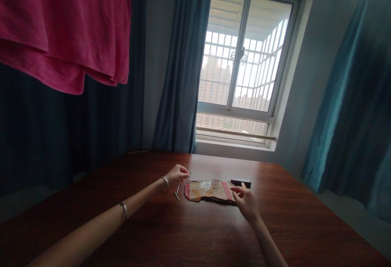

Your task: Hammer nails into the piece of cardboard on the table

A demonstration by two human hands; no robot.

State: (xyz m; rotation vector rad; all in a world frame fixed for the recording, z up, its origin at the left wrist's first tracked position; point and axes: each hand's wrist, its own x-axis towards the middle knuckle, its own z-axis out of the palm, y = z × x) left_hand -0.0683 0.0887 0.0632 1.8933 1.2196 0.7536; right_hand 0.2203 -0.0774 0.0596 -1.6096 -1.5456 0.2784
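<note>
My left hand [178, 174] is closed in a pinch just above the left end of a flat patterned piece [195, 191]. A thin dark stick [190, 176] shows at its fingertips, too small to identify further. The piece lies on the table, pale with dark dots, pink bands and an uneven front edge. Several short thin sticks [215, 182] stand up from its far side. Over the right end, my right hand [247, 202] has its fingers apart, and nothing shows in them. A slim metal-looking rod [176, 196] lies left of the piece.
A black oblong object [240, 183] lies behind my right hand on the brown wooden table [183, 234]. Beyond the table are a barred window [244, 55] and blue curtains [180, 63]. A pink cloth [67, 27] hangs at upper left.
</note>
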